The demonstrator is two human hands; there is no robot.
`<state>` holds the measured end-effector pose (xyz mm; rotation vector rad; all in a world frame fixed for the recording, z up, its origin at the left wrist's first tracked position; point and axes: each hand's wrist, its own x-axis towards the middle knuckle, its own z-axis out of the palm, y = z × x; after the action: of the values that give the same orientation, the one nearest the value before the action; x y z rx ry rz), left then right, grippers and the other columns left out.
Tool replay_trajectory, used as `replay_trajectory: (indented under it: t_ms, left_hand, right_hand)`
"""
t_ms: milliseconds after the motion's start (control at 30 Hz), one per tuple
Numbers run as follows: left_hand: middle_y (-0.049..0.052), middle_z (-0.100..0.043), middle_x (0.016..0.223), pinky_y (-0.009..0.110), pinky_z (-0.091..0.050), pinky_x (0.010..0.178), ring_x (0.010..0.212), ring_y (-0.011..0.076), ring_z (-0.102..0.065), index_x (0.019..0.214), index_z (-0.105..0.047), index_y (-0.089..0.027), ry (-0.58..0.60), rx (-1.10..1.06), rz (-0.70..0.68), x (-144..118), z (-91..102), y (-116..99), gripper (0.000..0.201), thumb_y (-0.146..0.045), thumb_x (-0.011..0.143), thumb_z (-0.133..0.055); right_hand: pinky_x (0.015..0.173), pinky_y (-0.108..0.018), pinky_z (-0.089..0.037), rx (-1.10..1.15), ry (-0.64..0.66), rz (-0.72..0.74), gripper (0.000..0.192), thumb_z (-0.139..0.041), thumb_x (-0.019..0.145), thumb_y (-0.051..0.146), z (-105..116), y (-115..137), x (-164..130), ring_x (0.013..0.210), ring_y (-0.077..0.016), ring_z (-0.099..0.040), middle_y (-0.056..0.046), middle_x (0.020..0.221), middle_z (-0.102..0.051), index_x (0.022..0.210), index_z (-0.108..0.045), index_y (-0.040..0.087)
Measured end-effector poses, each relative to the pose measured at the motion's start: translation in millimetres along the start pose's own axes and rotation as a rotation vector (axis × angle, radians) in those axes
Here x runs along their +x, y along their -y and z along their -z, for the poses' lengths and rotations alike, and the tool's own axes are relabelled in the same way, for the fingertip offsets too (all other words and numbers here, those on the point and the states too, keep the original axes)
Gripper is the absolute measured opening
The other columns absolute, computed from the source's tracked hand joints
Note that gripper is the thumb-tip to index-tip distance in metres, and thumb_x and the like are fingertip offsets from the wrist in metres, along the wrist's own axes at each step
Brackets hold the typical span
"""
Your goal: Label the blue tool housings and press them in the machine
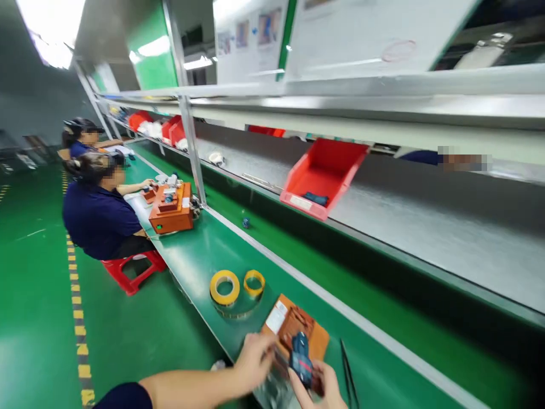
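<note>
Two bare hands showed at the bottom edge, the left hand and the right hand; one small blue part sat between them; two yellow tape rolls lay on the green bench; two orange fixtures stood there, a near fixture and a far fixture; one pair of black tweezers; one tilted red bin close by; two seated co-workers; one red stool.

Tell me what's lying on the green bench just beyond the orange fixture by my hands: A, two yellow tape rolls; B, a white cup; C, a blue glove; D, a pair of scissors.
A: two yellow tape rolls lie side by side on the green bench, just past the orange fixture.
</note>
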<state>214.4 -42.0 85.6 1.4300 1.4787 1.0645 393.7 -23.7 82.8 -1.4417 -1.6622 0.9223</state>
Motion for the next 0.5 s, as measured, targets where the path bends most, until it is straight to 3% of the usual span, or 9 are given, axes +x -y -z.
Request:
replay_trajectory:
  t_ms: [67,133,267,400,500]
  left_hand:
    - [0.015,-0.075,0.101,0.05,-0.055,0.083,0.091,0.0294,-0.07,0.111,-0.072,-0.019,0.074,-0.151,0.082,0,7.1,-40,0.055,-0.058,0.094,-0.037]
    - [0.016,-0.074,0.106,0.043,-0.056,0.084,0.092,0.0254,-0.07,0.116,-0.069,-0.014,0.205,-0.301,0.159,4,7.7,-65,0.061,-0.059,0.096,-0.034]
    - [0.013,-0.075,0.105,0.034,-0.057,0.076,0.083,0.0206,-0.07,0.122,-0.067,-0.013,0.443,-0.487,0.241,11,-0.2,-99,0.058,-0.055,0.083,-0.067]
    - [0.011,-0.075,0.108,0.032,-0.058,0.074,0.086,0.0207,-0.07,0.12,-0.07,-0.018,0.482,-0.556,0.209,6,-7.3,-142,0.055,-0.047,0.074,-0.08]
    - [0.011,-0.076,0.105,0.033,-0.058,0.075,0.088,0.0227,-0.071,0.11,-0.074,-0.017,0.459,-0.551,0.124,-5,-19.6,-166,0.048,-0.045,0.072,-0.081]
  right_hand:
    - [0.064,-0.056,-0.062,-0.002,-0.004,-0.001,0.036,-0.071,0.07,0.055,17,36,-28,0.07,-0.0359,-0.073,-0.004,0.08,-0.073,0.095,-0.056,0.034]
    - [0.075,-0.051,-0.062,-0.016,-0.016,0.034,0.04,-0.071,0.074,0.049,34,64,-43,0.081,-0.0304,-0.073,-0.007,0.092,-0.074,0.104,-0.057,0.027]
    - [0.086,-0.041,-0.058,-0.054,-0.063,0.102,0.046,-0.072,0.078,0.041,70,88,-59,0.092,-0.0236,-0.069,-0.01,0.109,-0.07,0.118,-0.057,0.022]
    - [0.092,-0.042,-0.054,-0.043,-0.138,0.13,0.048,-0.074,0.079,0.039,102,100,-82,0.101,-0.0243,-0.065,-0.01,0.117,-0.067,0.122,-0.057,0.023]
    - [0.091,-0.042,-0.055,0.126,-0.176,0.059,0.052,-0.073,0.079,0.041,118,105,-99,0.102,-0.024,-0.065,-0.01,0.122,-0.064,0.124,-0.055,0.024]
